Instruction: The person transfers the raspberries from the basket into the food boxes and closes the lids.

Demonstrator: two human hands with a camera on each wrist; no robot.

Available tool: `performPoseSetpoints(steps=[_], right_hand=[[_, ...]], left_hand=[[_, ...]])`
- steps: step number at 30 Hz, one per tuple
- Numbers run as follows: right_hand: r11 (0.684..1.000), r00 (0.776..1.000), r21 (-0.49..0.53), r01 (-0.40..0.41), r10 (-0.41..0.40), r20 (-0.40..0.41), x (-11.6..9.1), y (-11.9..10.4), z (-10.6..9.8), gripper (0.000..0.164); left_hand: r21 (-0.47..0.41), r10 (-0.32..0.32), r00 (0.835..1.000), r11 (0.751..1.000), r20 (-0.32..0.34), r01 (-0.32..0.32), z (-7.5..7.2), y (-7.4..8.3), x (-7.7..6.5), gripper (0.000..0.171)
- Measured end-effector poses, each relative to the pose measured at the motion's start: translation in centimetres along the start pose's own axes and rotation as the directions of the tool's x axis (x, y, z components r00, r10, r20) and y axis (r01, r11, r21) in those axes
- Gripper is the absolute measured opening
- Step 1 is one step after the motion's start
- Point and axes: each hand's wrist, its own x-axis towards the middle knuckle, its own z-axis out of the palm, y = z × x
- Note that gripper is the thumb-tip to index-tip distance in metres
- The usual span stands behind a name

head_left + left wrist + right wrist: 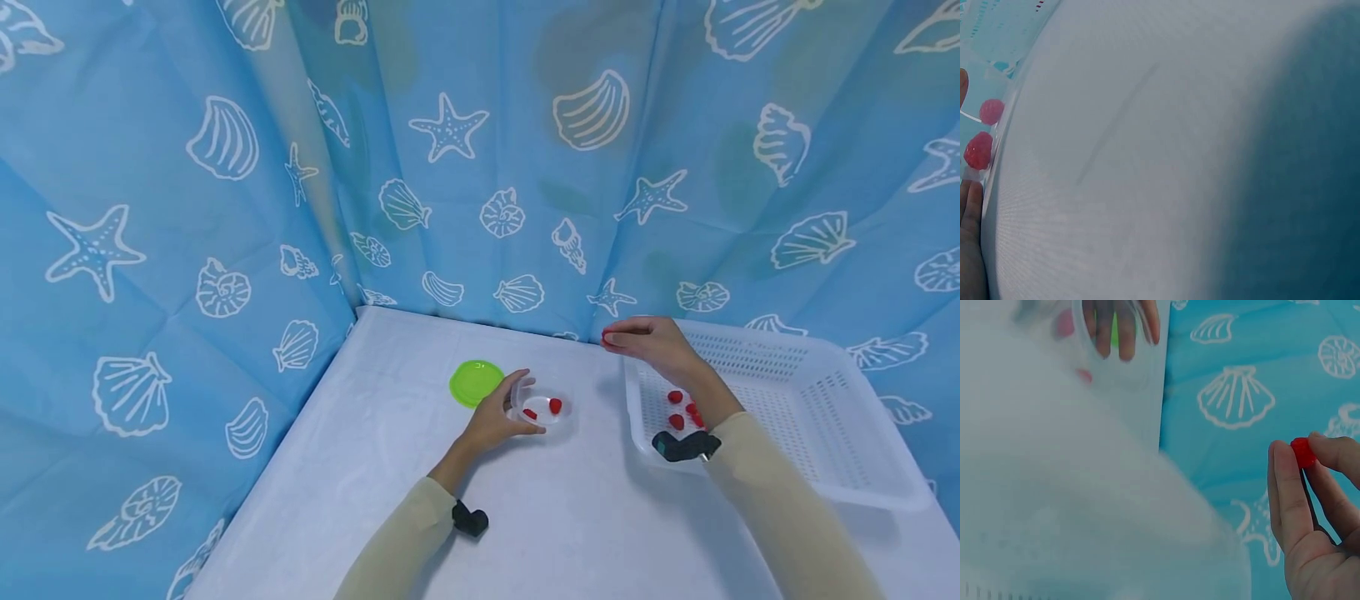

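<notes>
My left hand (495, 418) grips a clear plastic container (558, 429) from its left side, fingers and thumb around the wall. Two red raspberries lie in it; one raspberry (555, 406) sits toward the right, and in the left wrist view a raspberry (979, 150) shows near the fingers. My right hand (656, 343) is raised over the left rim of a white basket (757, 354). Between thumb and fingertips it pinches a raspberry (1303, 452). Several more raspberries (676, 422) lie in the basket's left part, below the right forearm.
A round green lid (474, 382) lies on the white table (360, 450) just behind and left of the container. Blue shell-patterned curtains (465, 167) hang along the table's back and left edges. The perforated basket takes up the right side of the table.
</notes>
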Motion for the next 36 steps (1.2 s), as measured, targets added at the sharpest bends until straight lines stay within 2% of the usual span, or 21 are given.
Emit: performPoseSetpoints(steps=[6,14,20,29,36], right_hand=[[0.998,0.999,0.053,0.028,-0.029,0.016,0.4,-0.7,2.2,0.046],[0.999,0.997,0.018,-0.046,0.045,0.060,0.9,-0.6,5.1,0.041],[0.998,0.994,0.039,-0.040,0.036,0.102,1.1,0.0,6.4,0.036],[0.997,0.984,-0.021,-0.069,0.072,0.165,1.2,1.1,8.0,0.036],[0.995,0.977,-0.064,-0.071,0.083,0.196,1.0,1.3,9.3,0.027]], left_hand=[[-0.005,-0.009,1.000,1.000,0.005,0.009,0.0,0.2,-0.1,0.096],[-0.009,-0.025,1.000,1.000,0.002,0.025,0.2,-0.1,0.1,0.096],[-0.002,-0.016,1.000,1.000,0.006,0.016,0.2,0.0,0.1,0.094],[-0.007,-0.020,1.000,1.000,0.009,0.020,0.1,0.2,0.0,0.095],[-0.013,0.004,1.000,1.000,0.005,-0.004,0.0,-0.1,0.1,0.095]])
